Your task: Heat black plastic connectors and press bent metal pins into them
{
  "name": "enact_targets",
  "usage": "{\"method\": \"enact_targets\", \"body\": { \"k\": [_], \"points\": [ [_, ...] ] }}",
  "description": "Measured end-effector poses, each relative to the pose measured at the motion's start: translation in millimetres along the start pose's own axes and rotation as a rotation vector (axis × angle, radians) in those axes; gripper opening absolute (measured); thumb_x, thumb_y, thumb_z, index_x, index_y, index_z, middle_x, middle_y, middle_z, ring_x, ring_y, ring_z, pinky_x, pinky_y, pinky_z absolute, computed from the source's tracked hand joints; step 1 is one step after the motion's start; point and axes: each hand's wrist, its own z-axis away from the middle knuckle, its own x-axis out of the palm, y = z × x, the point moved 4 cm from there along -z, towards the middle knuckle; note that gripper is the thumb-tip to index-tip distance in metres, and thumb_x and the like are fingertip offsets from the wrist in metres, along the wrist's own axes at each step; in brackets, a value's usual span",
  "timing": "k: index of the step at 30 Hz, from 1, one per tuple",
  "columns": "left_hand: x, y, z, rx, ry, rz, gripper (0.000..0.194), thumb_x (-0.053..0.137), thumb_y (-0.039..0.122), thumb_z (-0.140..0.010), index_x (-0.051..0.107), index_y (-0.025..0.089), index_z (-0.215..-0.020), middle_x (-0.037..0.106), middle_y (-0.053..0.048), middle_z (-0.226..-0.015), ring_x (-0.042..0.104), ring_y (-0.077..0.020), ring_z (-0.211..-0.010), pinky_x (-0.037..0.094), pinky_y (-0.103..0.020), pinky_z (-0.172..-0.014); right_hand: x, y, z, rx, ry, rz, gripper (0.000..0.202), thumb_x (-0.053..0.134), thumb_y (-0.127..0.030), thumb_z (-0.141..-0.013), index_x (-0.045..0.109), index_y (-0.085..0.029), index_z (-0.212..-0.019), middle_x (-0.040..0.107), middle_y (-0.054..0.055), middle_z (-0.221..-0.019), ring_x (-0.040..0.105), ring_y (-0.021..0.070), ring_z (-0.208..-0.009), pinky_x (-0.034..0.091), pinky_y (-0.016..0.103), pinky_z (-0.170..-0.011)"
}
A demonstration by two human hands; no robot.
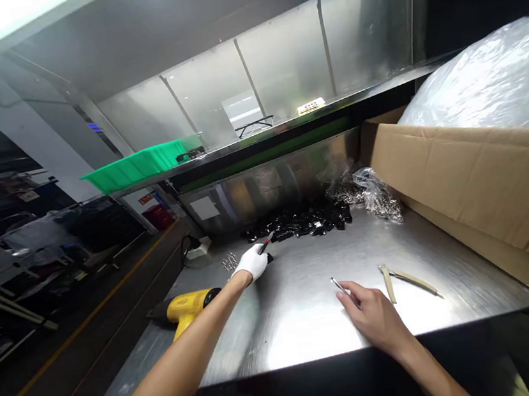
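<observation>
A white glove covers my left hand (252,263), stretched out toward the back of the metal bench (299,290). Its fingers are closed around a slim black and red item (265,247) with a pale pointed end; its kind is unclear. Just beyond lies a heap of small black parts (303,221), and a dark piece (270,258) shows at the glove's edge. Bare and nearer the front, my right hand (372,313) pinches a thin silver metal rod (340,288). Pliers with beige handles (407,280) lie spread to its right.
A yellow heat gun (188,307) lies at the left. Small metal pieces (229,262) sit beside the glove. Bagged metal parts (380,196) are at the back right, near a large cardboard box (479,178). A green bin (145,164) stands on the shelf above.
</observation>
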Motion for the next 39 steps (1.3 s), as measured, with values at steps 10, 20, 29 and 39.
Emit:
{"method": "enact_targets", "body": {
  "k": [10,20,29,39],
  "points": [
    [28.1,-12,130,-0.039,0.116,-0.026,0.033,0.062,0.039,-0.097,0.063,0.017,-0.122,0.066,-0.009,-0.119,0.066,-0.0217,-0.101,0.057,-0.043,-0.089,-2,6,-5,-0.021,0.056,0.095,0.026,0.060,-0.039,-0.102,0.066,-0.018,-0.116,0.068,0.005,-0.105,0.067,0.0188,-0.086,0.059,0.037,-0.079],
    [45.8,-5,155,-0.011,0.391,0.027,0.032,0.057,0.032,-0.092,0.066,0.019,-0.120,0.069,-0.015,-0.107,0.066,-0.0310,-0.102,0.049,-0.039,-0.087,-6,8,-2,-0.005,0.064,0.219,0.025,0.061,-0.037,-0.101,0.064,-0.016,-0.114,0.068,0.005,-0.102,0.067,0.0178,-0.083,0.059,0.037,-0.076],
    [58.7,-25,150,0.081,0.371,0.256,0.035,0.048,0.037,-0.098,0.060,0.023,-0.128,0.068,-0.008,-0.120,0.063,-0.0265,-0.113,0.048,-0.036,-0.098,-16,15,-2,0.012,-0.039,0.401,0.021,0.062,-0.036,-0.099,0.067,-0.016,-0.106,0.064,-0.001,-0.083,0.062,0.0163,-0.072,0.053,0.035,-0.073],
    [65.0,-42,167,0.183,0.446,0.466,0.035,0.060,0.033,-0.091,0.063,0.017,-0.122,0.071,-0.008,-0.116,0.066,-0.0234,-0.104,0.050,-0.035,-0.096,-15,4,13,-0.113,0.073,0.487,0.017,0.062,-0.032,-0.097,0.070,-0.017,-0.097,0.057,-0.005,-0.067,0.049,0.0124,-0.056,0.044,0.028,-0.061]
  ]
}}
